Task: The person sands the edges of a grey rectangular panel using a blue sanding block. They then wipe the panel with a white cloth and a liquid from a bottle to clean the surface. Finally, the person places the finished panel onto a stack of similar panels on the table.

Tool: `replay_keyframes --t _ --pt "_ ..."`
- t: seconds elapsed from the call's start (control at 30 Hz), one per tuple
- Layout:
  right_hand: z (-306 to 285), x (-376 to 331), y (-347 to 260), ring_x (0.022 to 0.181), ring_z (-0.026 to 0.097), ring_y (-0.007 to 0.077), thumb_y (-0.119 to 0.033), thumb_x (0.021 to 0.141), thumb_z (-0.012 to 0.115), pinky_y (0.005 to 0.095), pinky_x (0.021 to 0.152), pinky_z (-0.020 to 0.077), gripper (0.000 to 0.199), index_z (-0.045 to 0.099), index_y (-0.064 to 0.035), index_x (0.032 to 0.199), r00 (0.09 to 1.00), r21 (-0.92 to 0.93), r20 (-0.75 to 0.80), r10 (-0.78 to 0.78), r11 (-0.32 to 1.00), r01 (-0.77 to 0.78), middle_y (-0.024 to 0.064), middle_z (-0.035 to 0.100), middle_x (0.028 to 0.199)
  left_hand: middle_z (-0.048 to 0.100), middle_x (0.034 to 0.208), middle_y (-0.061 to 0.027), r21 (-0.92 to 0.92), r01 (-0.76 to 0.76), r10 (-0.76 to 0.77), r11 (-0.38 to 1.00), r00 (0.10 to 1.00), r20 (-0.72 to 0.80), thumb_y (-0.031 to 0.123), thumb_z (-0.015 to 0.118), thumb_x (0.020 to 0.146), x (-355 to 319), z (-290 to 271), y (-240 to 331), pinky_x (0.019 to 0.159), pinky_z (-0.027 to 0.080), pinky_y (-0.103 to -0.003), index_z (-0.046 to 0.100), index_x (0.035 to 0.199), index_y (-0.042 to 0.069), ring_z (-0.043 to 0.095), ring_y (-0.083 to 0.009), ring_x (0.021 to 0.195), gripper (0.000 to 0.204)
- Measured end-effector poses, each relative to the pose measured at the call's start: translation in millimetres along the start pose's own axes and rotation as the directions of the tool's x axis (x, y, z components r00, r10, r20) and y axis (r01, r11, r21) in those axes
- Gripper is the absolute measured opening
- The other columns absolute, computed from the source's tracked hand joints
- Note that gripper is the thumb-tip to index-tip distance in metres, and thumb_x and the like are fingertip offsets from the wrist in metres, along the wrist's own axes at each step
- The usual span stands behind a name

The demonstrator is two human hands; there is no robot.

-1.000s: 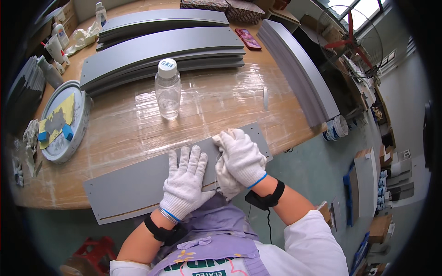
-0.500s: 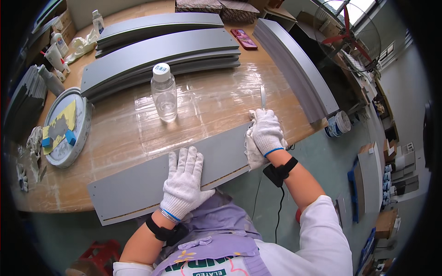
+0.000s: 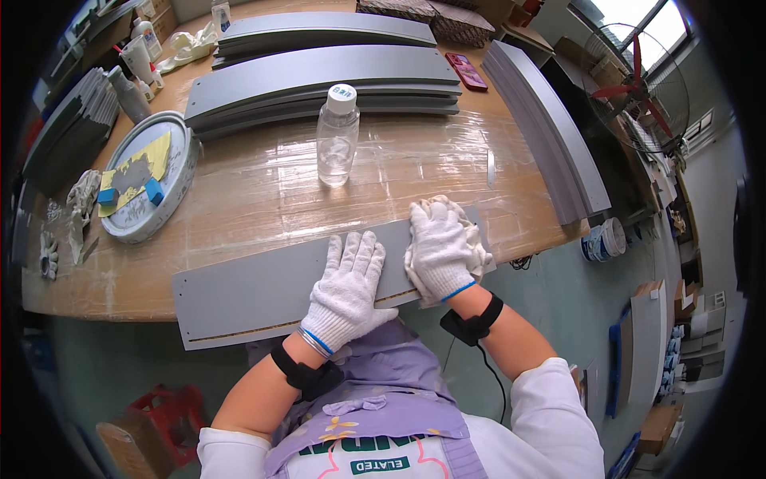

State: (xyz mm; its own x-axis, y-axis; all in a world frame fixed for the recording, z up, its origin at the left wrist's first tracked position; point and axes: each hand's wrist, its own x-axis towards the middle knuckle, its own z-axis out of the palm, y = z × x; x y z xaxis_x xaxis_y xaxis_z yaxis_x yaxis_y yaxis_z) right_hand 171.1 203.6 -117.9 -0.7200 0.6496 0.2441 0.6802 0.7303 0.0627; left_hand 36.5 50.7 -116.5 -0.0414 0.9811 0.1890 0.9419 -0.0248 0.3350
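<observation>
Right hand [image 3: 437,249]: gloved in white knit, palm down, fingers curled loosely over a white cloth [image 3: 471,239], pressing it onto the right end of the grey panel [image 3: 263,291].
Left hand [image 3: 347,287]: gloved, spread flat with fingers apart, nothing gripped, bearing down on the panel's middle.
Grey panel: long, slightly curved strip, lying along the near edge of the wooden table [image 3: 239,199], overhanging it toward the body; raw brown edge showing along the near side.
Progress, judged: cloth at the right end only; stretch left of the flat hand looks untouched, so wiping seems partly done at most. Cannot tell which parts are already clean.
Beyond: clear plastic bottle [image 3: 336,136] upright, well apart from the panel.
Farther: stacks of grey panels [image 3: 319,80] at the back; round tin lid [image 3: 148,188] with yellow sheet and blue blocks at left.
</observation>
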Motion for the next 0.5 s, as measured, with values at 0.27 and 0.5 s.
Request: replay_keyframes --t 0.27,0.5 --pt "0 -4 30 0.108 0.055 0.0306 -0.011 0.092 0.053 0.0377 0.090 0.0480 0.032 0.060 -0.0108 0.124 0.982 0.074 -0.065 0.176 0.982 -0.171 0.0132 0.056 0.119 0.027 0.157 -0.0250 0.249 0.310 -0.319 0.917 0.948 -0.004 0.070 0.045 0.090 -106 -51 -90 0.123 0.011 -0.048 0.032 0.151 -0.002 0.021 -0.0396 0.148 0.095" --pt "-15 -1 -113 0.101 0.055 0.0330 -0.014 0.084 0.057 0.0411 0.085 0.0483 0.047 0.056 -0.0046 0.130 0.985 0.095 -0.071 -0.158 0.982 0.164 0.0172 0.053 0.113 0.038 0.151 -0.0258 -0.008 0.752 -0.689 0.660 0.600 -0.407 0.051 0.056 0.095 -231 -58 -133 0.118 0.027 -0.047 0.037 0.147 -0.004 0.033 -0.0419 0.141 0.078"
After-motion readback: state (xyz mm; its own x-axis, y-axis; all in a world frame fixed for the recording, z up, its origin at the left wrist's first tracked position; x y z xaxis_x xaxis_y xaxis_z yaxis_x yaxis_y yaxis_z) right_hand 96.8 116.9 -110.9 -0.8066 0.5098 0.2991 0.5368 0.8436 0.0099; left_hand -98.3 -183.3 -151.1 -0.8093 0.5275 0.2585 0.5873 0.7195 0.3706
